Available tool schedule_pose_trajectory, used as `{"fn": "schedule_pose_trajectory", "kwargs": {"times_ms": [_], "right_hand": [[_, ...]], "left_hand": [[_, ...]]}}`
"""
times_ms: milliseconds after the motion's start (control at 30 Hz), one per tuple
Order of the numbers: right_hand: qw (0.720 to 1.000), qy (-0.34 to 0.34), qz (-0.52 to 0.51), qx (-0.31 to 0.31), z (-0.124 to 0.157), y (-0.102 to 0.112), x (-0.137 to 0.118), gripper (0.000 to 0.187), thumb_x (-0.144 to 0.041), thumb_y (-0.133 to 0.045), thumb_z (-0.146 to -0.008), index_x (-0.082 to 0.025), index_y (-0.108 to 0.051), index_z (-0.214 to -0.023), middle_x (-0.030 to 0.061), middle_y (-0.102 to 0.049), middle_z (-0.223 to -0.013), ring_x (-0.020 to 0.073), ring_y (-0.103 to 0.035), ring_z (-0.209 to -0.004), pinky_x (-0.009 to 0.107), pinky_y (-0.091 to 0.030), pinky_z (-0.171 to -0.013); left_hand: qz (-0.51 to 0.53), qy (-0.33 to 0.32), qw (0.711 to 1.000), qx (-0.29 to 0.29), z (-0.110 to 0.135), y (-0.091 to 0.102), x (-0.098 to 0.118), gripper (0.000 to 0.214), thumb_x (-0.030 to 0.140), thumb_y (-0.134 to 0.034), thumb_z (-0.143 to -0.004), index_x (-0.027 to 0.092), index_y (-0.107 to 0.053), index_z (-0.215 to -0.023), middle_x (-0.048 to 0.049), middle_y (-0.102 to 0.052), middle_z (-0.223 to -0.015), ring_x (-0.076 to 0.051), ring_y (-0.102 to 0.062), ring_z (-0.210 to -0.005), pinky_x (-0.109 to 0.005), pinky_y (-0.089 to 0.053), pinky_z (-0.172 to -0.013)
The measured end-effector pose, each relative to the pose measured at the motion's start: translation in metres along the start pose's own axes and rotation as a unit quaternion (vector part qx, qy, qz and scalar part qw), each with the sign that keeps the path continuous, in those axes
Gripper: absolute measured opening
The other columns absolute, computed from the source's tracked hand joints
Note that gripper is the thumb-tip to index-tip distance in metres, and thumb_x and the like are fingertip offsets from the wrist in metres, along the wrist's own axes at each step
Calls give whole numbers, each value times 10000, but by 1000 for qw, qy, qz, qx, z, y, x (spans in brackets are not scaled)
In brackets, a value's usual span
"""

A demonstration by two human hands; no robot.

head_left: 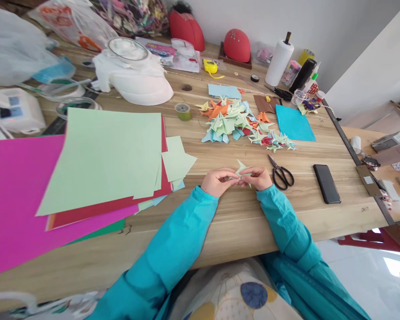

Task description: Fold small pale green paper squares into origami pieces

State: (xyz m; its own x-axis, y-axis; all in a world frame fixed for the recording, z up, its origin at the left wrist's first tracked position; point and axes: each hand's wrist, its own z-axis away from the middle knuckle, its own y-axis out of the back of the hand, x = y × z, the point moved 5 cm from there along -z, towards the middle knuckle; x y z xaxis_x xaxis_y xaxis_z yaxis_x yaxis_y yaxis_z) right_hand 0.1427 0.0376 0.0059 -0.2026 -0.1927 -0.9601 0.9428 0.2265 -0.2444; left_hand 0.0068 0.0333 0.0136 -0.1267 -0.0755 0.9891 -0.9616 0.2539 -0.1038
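A small pale green folded paper piece (241, 167) with pointed tips is pinched between both hands, just above the wooden table. My left hand (220, 180) closes on its left side with thumb and fingers. On its right side, my right hand (257, 178) grips it the same way. The fingers hide much of its middle. Beyond the hands lies a heap of folded paper pieces (231, 120) in green, orange, blue and red. Black-handled scissors (281, 173) rest to the right of my right hand. Small cut green paper sheets (178, 164) lie to the left.
Large sheets of coloured paper (110, 155) are stacked at the left. A black phone (326, 183) lies at the right. Behind are a blue paper square (295, 123), a tape roll (183, 111), a yellow tape measure (210, 66), a white cap (133, 73) and a red dome (236, 45).
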Motion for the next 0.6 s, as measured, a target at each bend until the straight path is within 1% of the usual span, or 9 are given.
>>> {"fn": "schedule_pose_trajectory", "kwargs": {"times_ms": [100, 233, 400, 500, 600], "right_hand": [[1000, 7, 0, 5, 0, -1, -1, 245, -261, -774, -506, -137, -672, -691, 27, -664, -534, 135, -605, -429, 228, -495, -415], [1000, 10, 1, 15, 1, -3, -4, 236, -253, -782, -487, -141, -663, -658, 16, -654, -513, 129, -598, -415, 221, -492, -404], [1000, 8, 0, 16, 1, -3, -5, 235, -249, -787, -482, -143, -657, -647, 15, -655, -515, 126, -600, -424, 221, -496, -416], [1000, 15, -2, 6, 1, -3, -4, 233, -272, -770, -523, -140, -662, -682, 21, -666, -539, 125, -609, -441, 221, -500, -431], [1000, 25, -6, -7, 1, -2, -3, 232, -285, -753, -557, -137, -665, -713, 24, -672, -558, 124, -616, -459, 225, -507, -456]], "left_hand": [[-1, -7, 1000, -14, 0, 0, -1, 115, 260, -715, -585, 175, -692, -659, -70, -655, -811, -164, -618, -650, -290, -530, -599], [13, 7, 1000, -21, 1, -1, -2, 117, 264, -719, -583, 172, -693, -651, -70, -658, -820, -163, -625, -629, -308, -539, -613], [30, 26, 999, -1, 0, -1, -5, 147, 276, -735, -559, 154, -689, -627, -70, -658, -784, -156, -621, -558, -321, -543, -588], [40, 47, 998, 19, -1, 1, -6, 186, 302, -747, -535, 147, -678, -612, -56, -670, -715, -149, -615, -531, -307, -546, -572], [48, 73, 996, 17, -1, 1, -6, 204, 301, -751, -527, 135, -674, -617, -44, -669, -630, -151, -617, -527, -288, -546, -561]]}}
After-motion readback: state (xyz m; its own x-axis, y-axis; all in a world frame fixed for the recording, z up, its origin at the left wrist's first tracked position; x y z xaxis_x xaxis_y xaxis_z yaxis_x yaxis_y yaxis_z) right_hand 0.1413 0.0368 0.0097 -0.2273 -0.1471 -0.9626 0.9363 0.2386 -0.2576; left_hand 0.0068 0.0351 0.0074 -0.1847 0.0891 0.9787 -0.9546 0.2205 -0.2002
